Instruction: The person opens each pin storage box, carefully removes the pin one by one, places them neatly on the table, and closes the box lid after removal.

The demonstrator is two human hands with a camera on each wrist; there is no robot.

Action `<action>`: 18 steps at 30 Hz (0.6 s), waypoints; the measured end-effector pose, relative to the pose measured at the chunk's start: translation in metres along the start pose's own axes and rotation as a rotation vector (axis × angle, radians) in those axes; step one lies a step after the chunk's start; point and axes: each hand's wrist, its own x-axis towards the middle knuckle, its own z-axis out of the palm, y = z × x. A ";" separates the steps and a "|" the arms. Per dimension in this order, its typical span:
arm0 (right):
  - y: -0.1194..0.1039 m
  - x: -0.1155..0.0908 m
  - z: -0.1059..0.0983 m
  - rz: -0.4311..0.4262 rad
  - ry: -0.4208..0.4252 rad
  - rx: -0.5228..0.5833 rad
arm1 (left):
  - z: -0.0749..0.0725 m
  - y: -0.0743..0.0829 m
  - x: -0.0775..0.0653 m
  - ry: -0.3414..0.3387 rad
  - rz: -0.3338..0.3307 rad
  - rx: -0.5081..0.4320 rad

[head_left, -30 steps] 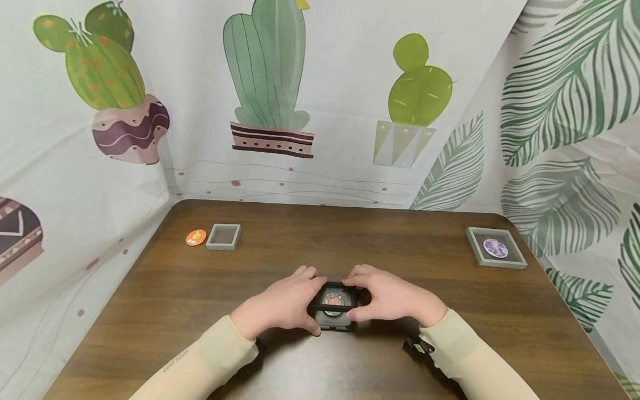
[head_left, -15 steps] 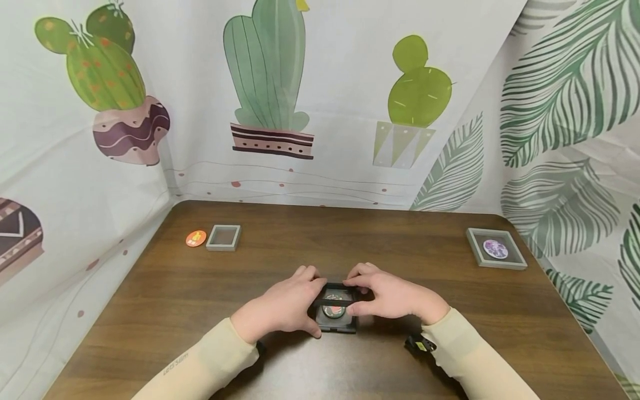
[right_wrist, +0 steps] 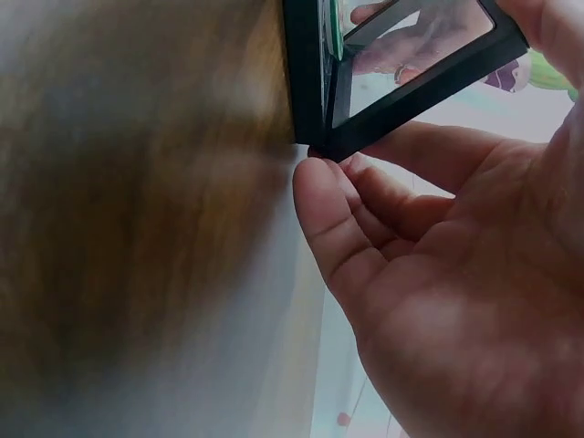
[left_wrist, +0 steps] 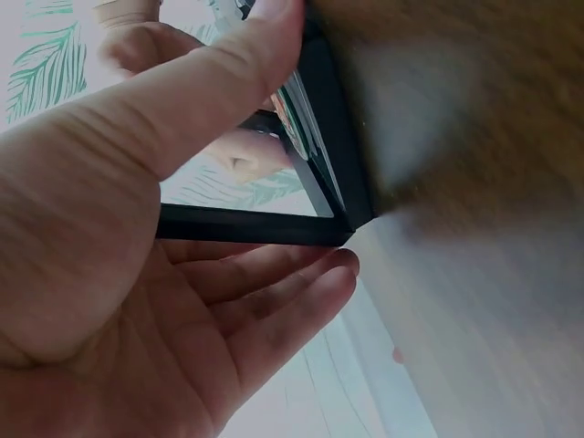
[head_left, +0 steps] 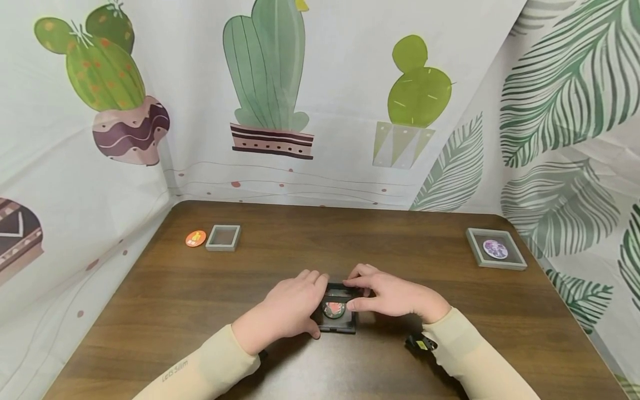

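A small black hinged display frame [head_left: 346, 323] with clear film lies on the table in the head view. A round badge [head_left: 334, 309] with a red and dark green print sits on its lower half. The upper half, a lid [right_wrist: 422, 99], stands at an angle from the hinge on the far side. My left hand [head_left: 292, 304] grips the frame's left side, thumb at the near corner and fingers at the far one. My right hand [head_left: 395, 295] holds the lid's right side between thumb and fingers. In the right wrist view, its fingertips [right_wrist: 321, 187] are near the hinge corner.
An orange round badge [head_left: 195, 239] and a small grey frame [head_left: 223, 248] lie at the back left of the wooden table [head_left: 280, 228]. A larger grey frame [head_left: 515, 264] holding a purple badge [head_left: 495, 249] lies at the back right. Patterned cloth hangs behind.
The lid has swung further up and away from me, baring the badge on the lower half. My right thumb rose with it, and my left fingers shifted slightly.
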 end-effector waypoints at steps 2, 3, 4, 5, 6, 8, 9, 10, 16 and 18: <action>0.000 0.000 -0.001 0.010 -0.009 0.008 | -0.001 0.001 0.000 0.003 -0.009 -0.003; 0.000 -0.001 -0.001 0.013 -0.013 0.009 | -0.001 0.001 0.000 0.006 -0.013 -0.003; 0.000 -0.001 -0.002 0.016 -0.015 0.010 | 0.000 0.001 0.000 0.009 -0.015 -0.005; 0.000 -0.001 -0.002 0.018 -0.017 0.010 | 0.000 0.001 -0.001 0.013 -0.017 -0.005; 0.000 -0.002 -0.003 0.018 -0.018 0.012 | 0.000 0.001 -0.001 0.017 -0.018 -0.005; 0.000 -0.002 -0.004 0.015 -0.016 0.012 | 0.001 0.001 -0.001 0.026 -0.021 -0.004; 0.000 -0.002 -0.004 0.010 -0.014 0.011 | 0.002 0.001 -0.001 0.029 -0.023 -0.002; 0.000 -0.001 -0.005 0.007 -0.010 0.009 | 0.002 0.001 -0.001 0.031 -0.024 -0.003; 0.003 -0.001 -0.007 -0.001 0.040 -0.005 | 0.003 0.002 -0.003 0.034 -0.047 -0.025; 0.003 -0.001 -0.008 0.024 0.065 -0.006 | 0.003 0.002 -0.003 0.035 -0.053 -0.035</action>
